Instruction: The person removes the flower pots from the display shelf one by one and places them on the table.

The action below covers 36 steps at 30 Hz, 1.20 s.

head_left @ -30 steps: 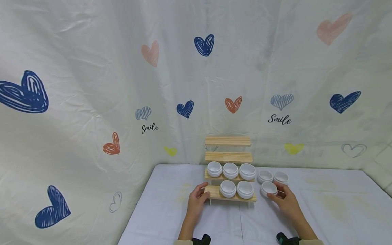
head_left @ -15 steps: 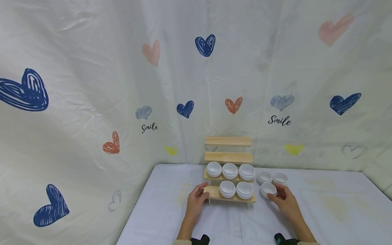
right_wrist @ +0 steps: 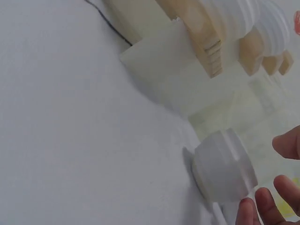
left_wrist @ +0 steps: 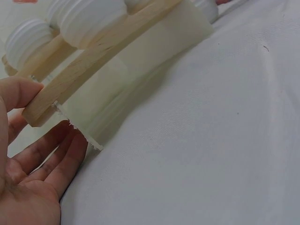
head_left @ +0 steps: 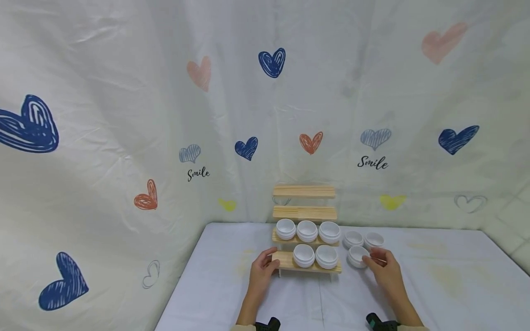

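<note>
A tiered wooden rack [head_left: 304,212] stands on the table with white bowls on its two lower shelves: three on the upper one, two on the lowest. My left hand [head_left: 261,271] grips the left end of the lowest shelf [left_wrist: 79,77], thumb and fingers around the plank's end. To the right of the rack, three white bowls sit grouped on the cloth. My right hand [head_left: 386,271] is spread beside the nearest white bowl [head_left: 358,256]. In the right wrist view its thumb stands apart from that bowl [right_wrist: 224,166], and its fingertips [right_wrist: 247,208] are right at the rim.
Two upper shelves of the rack carry no bowls. Behind the rack hangs a white curtain [head_left: 331,92] printed with hearts. A white cloth [head_left: 434,294] covers the table. The other two loose bowls, a left one [head_left: 353,238] and a right one [head_left: 374,240], sit behind the nearest one.
My right thumb has eased away from the nearest loose bowl, and the hand has shifted slightly right of it. The left hand stays on the rack. The head view has swung slightly right.
</note>
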Available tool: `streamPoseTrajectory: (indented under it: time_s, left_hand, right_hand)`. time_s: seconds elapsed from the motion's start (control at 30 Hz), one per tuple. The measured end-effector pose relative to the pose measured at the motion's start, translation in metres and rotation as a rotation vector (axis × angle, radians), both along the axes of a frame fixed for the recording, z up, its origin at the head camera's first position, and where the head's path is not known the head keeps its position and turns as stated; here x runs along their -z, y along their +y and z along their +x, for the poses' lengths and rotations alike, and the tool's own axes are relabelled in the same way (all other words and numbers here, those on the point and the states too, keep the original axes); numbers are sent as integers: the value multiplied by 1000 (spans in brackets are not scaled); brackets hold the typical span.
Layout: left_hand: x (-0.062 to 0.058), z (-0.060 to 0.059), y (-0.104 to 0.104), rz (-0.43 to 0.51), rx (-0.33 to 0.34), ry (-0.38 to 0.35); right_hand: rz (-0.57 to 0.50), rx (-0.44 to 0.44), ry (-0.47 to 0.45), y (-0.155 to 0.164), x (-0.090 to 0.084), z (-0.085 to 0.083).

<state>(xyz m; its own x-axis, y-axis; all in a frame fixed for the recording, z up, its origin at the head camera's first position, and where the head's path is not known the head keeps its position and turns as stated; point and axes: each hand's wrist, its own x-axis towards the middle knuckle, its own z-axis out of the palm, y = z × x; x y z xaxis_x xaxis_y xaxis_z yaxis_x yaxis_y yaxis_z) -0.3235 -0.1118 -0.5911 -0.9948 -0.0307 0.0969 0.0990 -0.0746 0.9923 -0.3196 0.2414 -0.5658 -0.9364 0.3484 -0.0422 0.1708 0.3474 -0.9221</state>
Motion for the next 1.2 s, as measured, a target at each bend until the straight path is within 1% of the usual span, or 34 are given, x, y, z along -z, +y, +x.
streamPoseTrajectory:
  time_s: [0.13, 0.27, 0.4, 0.5, 0.7, 0.9, 1.07, 1.2]
  left_hand:
    - [1, -1, -1, 5, 4, -1]
    - [0, 0, -1, 12, 9, 4]
    - [-1, 0, -1, 11, 5, 1]
    - [-1, 0, -1, 8, -1, -2]
    - [-1, 0, 0, 18, 5, -5]
    - [-1, 1, -1, 8, 7, -4]
    - [-1, 2, -1, 11, -5, -4]
    - [-2, 2, 0, 18, 1, -2]
  right_hand:
    - [-17, 38, 50, -7, -17, 6]
    - [-19, 41, 99, -15, -33, 12]
    - [-26, 24, 136, -24, -47, 16]
    - [-24, -7, 167, -30, -55, 19]
    - [-12, -89, 212, -40, -66, 22]
    - [-8, -139, 207, -50, -74, 22]
    - [8, -178, 218, -57, -78, 17]
    - [55, -207, 240, -59, -80, 11]
